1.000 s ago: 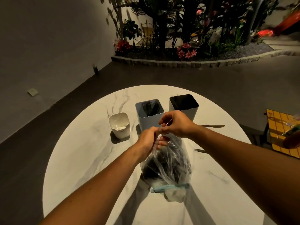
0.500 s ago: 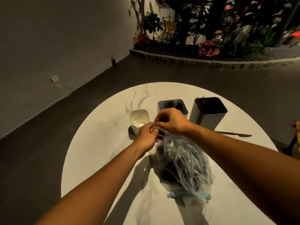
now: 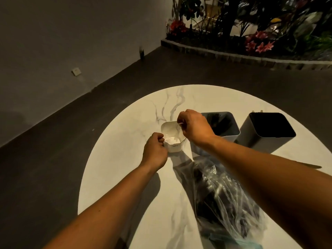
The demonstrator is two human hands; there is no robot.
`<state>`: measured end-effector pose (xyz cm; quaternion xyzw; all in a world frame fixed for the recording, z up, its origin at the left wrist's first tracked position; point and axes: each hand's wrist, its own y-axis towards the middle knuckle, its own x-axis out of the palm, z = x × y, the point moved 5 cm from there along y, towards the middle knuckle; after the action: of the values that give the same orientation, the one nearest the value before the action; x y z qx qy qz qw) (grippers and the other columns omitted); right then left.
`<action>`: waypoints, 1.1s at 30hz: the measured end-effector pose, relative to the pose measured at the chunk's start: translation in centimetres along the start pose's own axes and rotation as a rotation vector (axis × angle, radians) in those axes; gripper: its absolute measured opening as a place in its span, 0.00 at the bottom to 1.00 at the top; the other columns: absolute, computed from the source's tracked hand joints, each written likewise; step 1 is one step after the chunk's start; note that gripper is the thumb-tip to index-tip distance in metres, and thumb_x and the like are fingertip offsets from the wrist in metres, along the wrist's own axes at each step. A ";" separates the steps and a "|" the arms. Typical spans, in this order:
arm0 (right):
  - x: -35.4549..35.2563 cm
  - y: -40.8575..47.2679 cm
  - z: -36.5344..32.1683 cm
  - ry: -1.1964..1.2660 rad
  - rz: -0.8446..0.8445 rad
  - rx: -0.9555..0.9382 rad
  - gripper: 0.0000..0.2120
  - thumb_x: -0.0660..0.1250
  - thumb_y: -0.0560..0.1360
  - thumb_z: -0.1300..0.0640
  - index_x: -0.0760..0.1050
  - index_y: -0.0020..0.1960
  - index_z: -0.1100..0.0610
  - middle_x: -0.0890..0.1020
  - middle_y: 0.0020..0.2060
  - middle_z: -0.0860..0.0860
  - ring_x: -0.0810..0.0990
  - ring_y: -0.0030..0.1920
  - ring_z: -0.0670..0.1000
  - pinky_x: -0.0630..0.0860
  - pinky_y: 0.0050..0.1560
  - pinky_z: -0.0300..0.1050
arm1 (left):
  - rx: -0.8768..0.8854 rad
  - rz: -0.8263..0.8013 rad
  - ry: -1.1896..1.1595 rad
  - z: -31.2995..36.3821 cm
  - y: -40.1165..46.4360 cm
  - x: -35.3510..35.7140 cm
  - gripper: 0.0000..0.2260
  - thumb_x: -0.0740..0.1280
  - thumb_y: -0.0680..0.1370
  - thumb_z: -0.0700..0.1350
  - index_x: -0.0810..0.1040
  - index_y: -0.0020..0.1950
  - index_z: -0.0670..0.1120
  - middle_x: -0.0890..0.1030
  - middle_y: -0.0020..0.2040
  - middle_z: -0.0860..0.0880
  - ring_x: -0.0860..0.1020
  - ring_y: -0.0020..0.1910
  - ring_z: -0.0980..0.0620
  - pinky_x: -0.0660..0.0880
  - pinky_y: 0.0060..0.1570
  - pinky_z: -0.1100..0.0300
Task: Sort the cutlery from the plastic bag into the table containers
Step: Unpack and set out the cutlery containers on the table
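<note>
Round marble table (image 3: 136,177), frame centre: white container (image 3: 177,148), two grey containers (image 3: 228,126) (image 3: 265,137), plastic bag (image 3: 224,198), knife (image 3: 311,166) at right edge.

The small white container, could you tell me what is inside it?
The small white container holds something pale and crumpled at its bottom; what it is I cannot tell. The right hand above its rim covers part of the inside.

Three containers stand in a row on the tabletop (image 3: 125,159): the small container (image 3: 173,139) leftmost, the middle container (image 3: 224,128) to its right, the right container (image 3: 267,132) beyond that. The plastic bag (image 3: 224,198) lies nearer the person, before the middle container. A knife (image 3: 310,166) lies at the right, before the right container
</note>
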<state>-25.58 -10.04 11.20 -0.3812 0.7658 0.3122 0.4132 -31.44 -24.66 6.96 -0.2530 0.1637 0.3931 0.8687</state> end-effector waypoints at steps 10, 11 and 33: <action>6.1 2.4 2.0 -0.087 -0.239 0.051 0.21 0.65 0.74 0.69 0.74 0.66 0.57 0.78 0.59 0.57 0.78 0.55 0.59 0.74 0.51 0.45 | 0.024 0.032 0.015 -0.8 3.5 -0.1 0.18 0.59 0.80 0.32 0.70 0.68 0.46 0.75 0.64 0.48 0.74 0.58 0.50 0.75 0.55 0.59; 6.0 2.3 2.1 -0.080 -0.218 0.039 0.20 0.65 0.75 0.68 0.74 0.65 0.57 0.78 0.58 0.57 0.78 0.54 0.59 0.76 0.52 0.47 | 0.028 0.044 0.013 -0.8 3.6 -0.1 0.18 0.60 0.80 0.33 0.71 0.68 0.46 0.75 0.64 0.48 0.74 0.58 0.50 0.74 0.53 0.61; -7.9 -12.9 9.5 0.026 -0.210 0.249 0.07 0.68 0.77 0.57 0.82 0.53 0.55 0.84 0.47 0.51 0.80 0.44 0.47 0.77 0.46 0.41 | 0.345 -0.264 0.060 7.3 -5.6 10.9 0.07 0.62 0.81 0.40 0.77 0.55 0.49 0.79 0.49 0.50 0.80 0.51 0.49 0.78 0.56 0.51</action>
<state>-8.09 -6.58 11.54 -0.4087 0.7599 0.1650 0.4778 -19.58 -17.13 9.41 -0.1317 0.2197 0.2343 0.9378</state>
